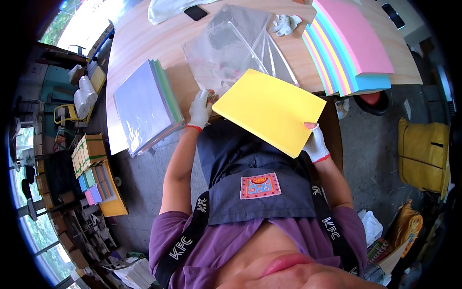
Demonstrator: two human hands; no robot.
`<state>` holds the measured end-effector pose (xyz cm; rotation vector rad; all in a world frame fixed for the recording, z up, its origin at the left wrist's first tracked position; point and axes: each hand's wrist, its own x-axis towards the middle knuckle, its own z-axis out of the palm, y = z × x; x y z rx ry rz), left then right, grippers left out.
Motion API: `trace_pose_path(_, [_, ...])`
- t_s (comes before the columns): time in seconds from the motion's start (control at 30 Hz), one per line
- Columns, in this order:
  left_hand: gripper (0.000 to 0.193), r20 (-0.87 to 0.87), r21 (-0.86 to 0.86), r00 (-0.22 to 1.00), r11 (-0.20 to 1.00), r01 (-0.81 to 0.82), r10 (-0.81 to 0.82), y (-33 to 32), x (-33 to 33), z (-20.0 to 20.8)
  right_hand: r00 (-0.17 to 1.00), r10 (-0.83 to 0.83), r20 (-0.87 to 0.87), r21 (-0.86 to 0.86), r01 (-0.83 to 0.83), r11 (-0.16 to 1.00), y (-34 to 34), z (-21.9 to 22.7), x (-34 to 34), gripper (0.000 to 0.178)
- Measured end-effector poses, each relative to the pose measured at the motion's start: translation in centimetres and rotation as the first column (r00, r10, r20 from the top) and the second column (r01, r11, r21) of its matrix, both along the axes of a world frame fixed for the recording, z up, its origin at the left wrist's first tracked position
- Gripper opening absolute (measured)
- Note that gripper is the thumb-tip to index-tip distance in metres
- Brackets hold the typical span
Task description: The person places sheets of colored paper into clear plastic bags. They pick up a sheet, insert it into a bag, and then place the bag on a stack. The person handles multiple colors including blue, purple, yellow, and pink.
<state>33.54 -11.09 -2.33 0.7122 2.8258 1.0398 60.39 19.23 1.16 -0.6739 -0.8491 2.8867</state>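
A yellow stack of paper point(269, 111) is tilted in front of me over the table's near edge. My right hand point(315, 143), in a white glove with bare fingertips, grips its lower right corner, thumb on top. A clear plastic bag point(228, 45) lies flat on the table beyond the paper, partly covered by it. My left hand point(199, 110), gloved the same way, pinches the bag's near edge beside the paper's left corner. Left of that hand is a pile of wrapped paper packs point(144, 103), lilac on top and green at the side.
A tall stack of pink, blue and yellow paper point(353, 43) stands at the table's right. A loose glove point(286, 24) and a black phone point(196, 13) lie at the back. Beside the table are a dark round bin point(373, 103) and a yellow bundle point(421, 154).
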Motion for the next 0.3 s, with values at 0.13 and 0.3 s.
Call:
trace_pose_path(0.13, [0.022, -0.320, -0.117, 0.947, 0.991, -0.059, 0.019, 0.8, 0.6, 0.8, 0.998, -0.048, -0.032, -0.115, 0.044, 0.992, 0.0, -1.0, -0.2, 0.045])
trace_pose_path(0.3, [0.024, -0.183, 0.116, 0.969, 0.983, -0.144, 0.164, 1.4, -0.4, 2.9, 0.998, -0.060, -0.033, -0.182, 0.053, 0.982, -1.0, -0.9, -0.9, 0.053])
